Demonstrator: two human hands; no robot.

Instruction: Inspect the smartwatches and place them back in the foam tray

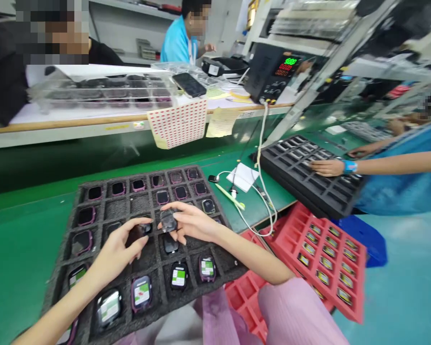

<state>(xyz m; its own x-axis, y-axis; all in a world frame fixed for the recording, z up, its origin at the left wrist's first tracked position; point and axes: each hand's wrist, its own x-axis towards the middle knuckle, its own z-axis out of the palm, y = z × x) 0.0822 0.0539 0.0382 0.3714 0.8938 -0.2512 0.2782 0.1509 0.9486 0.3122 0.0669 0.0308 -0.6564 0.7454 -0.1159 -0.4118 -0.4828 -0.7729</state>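
Note:
A dark grey foam tray (107, 208) with square compartments lies before me, holding several smartwatches. My right hand (196, 223) pinches a dark, square smartwatch (168, 220) with a glossy surface above the tray's middle. Just left of it, my left hand (124, 242) is curled with thumb and fingers around a small black piece (147, 228); its kind is partly hidden. Below my right hand a dark smartwatch (170, 243) sits in its compartment. Along the near row, smartwatches such as this purple-rimmed one (141, 291) show lit green and white screens. Farther ones, like this smartwatch (95, 192), have dark screens.
Right of the tray lie a white cable (264, 163), a green pen (230, 196) and white paper (243, 177). Red trays (298, 225) stand lower right. A co-worker's hand (326, 167) rests over a black tray (273, 158). A power supply (269, 72) stands on the shelf.

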